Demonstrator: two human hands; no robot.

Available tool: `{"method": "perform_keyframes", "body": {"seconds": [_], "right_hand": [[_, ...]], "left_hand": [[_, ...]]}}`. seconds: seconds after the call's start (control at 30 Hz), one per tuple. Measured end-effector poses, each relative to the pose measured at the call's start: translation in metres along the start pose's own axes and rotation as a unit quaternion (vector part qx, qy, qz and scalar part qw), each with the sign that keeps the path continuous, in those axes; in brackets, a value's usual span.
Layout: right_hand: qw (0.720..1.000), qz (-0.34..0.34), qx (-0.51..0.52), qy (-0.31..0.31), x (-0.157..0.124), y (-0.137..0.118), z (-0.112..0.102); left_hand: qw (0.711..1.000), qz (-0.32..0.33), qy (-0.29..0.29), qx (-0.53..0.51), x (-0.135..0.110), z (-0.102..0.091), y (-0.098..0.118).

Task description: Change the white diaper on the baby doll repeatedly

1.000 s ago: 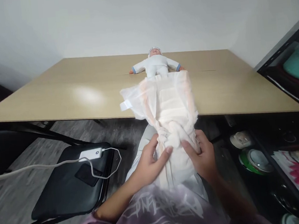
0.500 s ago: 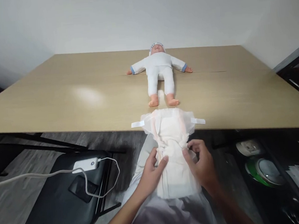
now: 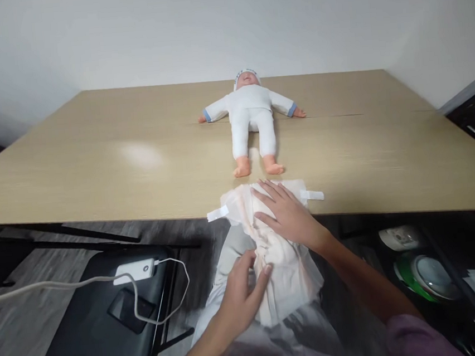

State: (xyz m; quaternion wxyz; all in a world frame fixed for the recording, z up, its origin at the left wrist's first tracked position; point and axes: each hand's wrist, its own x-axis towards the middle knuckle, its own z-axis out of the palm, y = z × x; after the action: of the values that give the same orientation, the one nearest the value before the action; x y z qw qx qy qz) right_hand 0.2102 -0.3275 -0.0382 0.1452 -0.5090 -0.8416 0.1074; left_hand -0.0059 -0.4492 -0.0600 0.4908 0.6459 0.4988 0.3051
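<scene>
A white disposable diaper (image 3: 278,275) is spread out over my lap, its far end resting on the table's front edge with a fastening tab out to each side. My left hand (image 3: 244,289) pinches the diaper's left edge near its middle, between thumb and fingers. Flat on the far end lies my right hand (image 3: 285,212), fingers spread and touching the inner padding. Just past the diaper, a baby doll (image 3: 251,107) in white clothes and a cap lies on its back, feet towards me and arms stretched out.
The wooden table (image 3: 94,169) runs across the view to a wall. On the left a black chair (image 3: 96,331) carries a white power bank (image 3: 135,270), a cable and a dark phone (image 3: 131,310). Items, including a green and white container (image 3: 427,277), sit on a dark shelf at right.
My right hand has let go of the diaper's right edge and moved forward to lie flat on its far end. The left hand keeps its hold on the left edge.
</scene>
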Motion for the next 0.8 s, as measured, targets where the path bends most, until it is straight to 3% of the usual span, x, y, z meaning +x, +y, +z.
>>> {"method": "perform_keyframes", "body": {"seconds": [0.13, 0.27, 0.33, 0.43, 0.53, 0.63, 0.8], "right_hand": [[1.0, -0.005, -0.001, 0.008, 0.006, 0.005, 0.006], [1.0, -0.003, -0.003, 0.007, 0.015, 0.005, 0.005], [1.0, -0.005, -0.002, 0.01, 0.019, 0.005, 0.004], [1.0, -0.008, 0.001, 0.013, 0.022, 0.005, 0.004], [1.0, -0.004, 0.002, 0.013, 0.021, 0.005, 0.005], [1.0, -0.003, 0.001, 0.018, 0.02, 0.005, 0.006], [1.0, -0.004, 0.013, 0.021, 0.021, 0.003, 0.005]], "left_hand": [[0.972, 0.148, 0.029, 0.181, 0.029, -0.037, -0.003], [0.895, 0.302, 0.108, 0.311, 0.072, -0.073, 0.003], [0.865, 0.34, 0.149, 0.339, 0.101, -0.091, 0.008], [0.847, 0.333, 0.174, 0.375, 0.156, -0.116, 0.018], [0.839, 0.315, 0.084, 0.436, 0.218, -0.137, 0.028], [0.805, 0.311, -0.029, 0.503, 0.267, -0.145, 0.039], [0.72, 0.402, -0.154, 0.544, 0.302, -0.135, 0.058]]}}
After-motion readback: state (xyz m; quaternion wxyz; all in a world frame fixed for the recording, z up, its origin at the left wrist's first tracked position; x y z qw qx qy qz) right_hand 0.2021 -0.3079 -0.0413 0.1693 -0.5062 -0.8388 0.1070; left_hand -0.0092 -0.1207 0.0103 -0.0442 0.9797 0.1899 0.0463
